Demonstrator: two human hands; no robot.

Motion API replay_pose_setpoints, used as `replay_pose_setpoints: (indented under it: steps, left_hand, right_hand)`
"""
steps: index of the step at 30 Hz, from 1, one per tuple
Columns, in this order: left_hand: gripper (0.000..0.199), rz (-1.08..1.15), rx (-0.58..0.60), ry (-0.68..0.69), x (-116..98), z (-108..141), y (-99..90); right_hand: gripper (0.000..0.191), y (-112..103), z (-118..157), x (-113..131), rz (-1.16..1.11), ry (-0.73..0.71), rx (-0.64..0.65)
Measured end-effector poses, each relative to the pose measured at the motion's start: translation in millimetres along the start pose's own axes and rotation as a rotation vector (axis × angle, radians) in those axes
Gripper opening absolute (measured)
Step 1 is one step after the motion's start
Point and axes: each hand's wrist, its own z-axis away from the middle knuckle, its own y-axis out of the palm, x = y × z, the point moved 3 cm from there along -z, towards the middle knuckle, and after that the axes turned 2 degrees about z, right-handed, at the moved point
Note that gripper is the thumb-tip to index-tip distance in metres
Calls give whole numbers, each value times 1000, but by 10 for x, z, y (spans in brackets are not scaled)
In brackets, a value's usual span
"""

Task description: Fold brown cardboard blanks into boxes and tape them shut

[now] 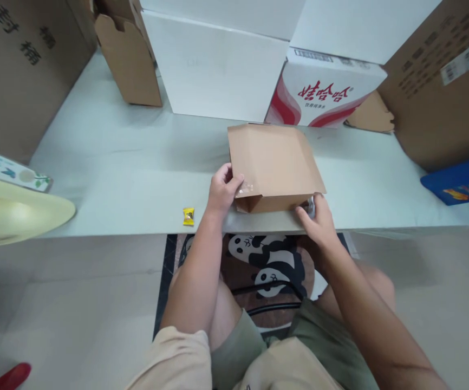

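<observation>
Head camera: the brown cardboard box (277, 162) sat just right of the middle of the frame, on the pale table (137, 162), near its front edge. Its wide top panel faced up toward you, and its front wall (283, 203) ran left to right below that panel's lower edge. The panel looked a little wider than deep, but the slant of the view left its long axis uncertain.

Your left hand (221, 187) was at the box's lower left corner, the thumb laid on top beside a shiny clear patch (247, 188) and the fingers curled behind the left edge, so that the cardboard was pinched between them. Your right hand (319, 218) was at the lower right corner, thumb and forefinger parted, with a small greyish thing (311, 207) showing between them; you could not tell from this view what it was, or whether those fingers gripped it or the box.

The box thus lay between your hands, rightward of the left fingers and up and left of the right ones, with neither hand clearly nearer. A small yellow packet (188, 216) lay apart to the lower left, nearer your left hand than your right.
</observation>
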Motion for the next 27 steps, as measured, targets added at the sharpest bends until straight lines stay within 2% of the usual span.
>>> replay_pose_setpoints:
  steps: [3, 5, 7, 11, 13, 15, 18, 21, 24, 27]
  left_hand:
    - [15, 73, -39, -48, 9, -17, 2]
    - [13, 102, -55, -72, 14, -29, -14]
    - [11, 103, -64, -80, 9, -37, -34]
    - [12, 64, -99, -67, -33, -41, -69]
    - [13, 74, -118, -67, -64, -31, -79]
    - [14, 92, -134, -83, -100, -10, -90]
    - [19, 96, -60, -142, -132, 28, -86]
    - [22, 96, 73, -185, -112, 43, -78]
    - [27, 42, 67, -66, -87, 18, -120]
    - [41, -198, 38, 148, -98, 2, -155]
  right_hand:
    - [47, 39, -86, 57, -224, 58, 9]
    - [44, 77, -117, 65, -360, 132, 23]
    - [40, 76, -112, 73, -410, 196, -42]
    - [47, -45, -8, 104, -365, 267, -284]
    - [36, -102, 46, 114, -390, 279, -326]
    - [31, -129, 74, 112, -496, 285, -312]
    - [38, -132, 72, 90, -699, 361, -304]
    - [42, -144, 68, 87, -790, 458, -398]
    - [42, -208, 128, 128, -838, 452, -549]
    - [38, -304, 258, 182, -918, 406, -603]
